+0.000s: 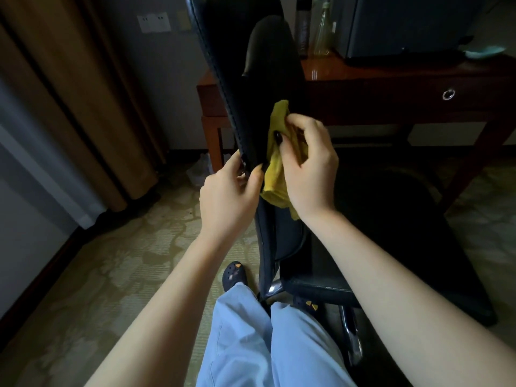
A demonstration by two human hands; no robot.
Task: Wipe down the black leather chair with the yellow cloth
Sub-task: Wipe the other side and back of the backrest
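Head view looks down on the chair, which stands sideways before the counter, so its backrest shows almost edge-on and the seat lies dark to the right. The cloth is bunched, not spread. It lies against the inner face of the backrest, at about the middle of its height, just beside the stitched edge. The right grip is closed on the cloth: the thumb and the curled fingers pinch the folds and press them to the leather. The left grip is closed on the backrest edge, with the thumb on one side and the fingers on the other. It is very near the lower part of the cloth, but I cannot tell if it touches.

I judge that the step in hand is to wipe the backrest face along its edge. To do it well, the left grip should hold the backrest firmly, because the chair probably turns away under pressure. The cloth would clean better if it is opened flatter, so that more of it meets the leather. Long strokes from top to bottom, each overlapping the last, suit a smooth face. The seam needs a fingertip through the cloth, since dust likely sits in the stitches. The light is poor, so missed places are hard to see.
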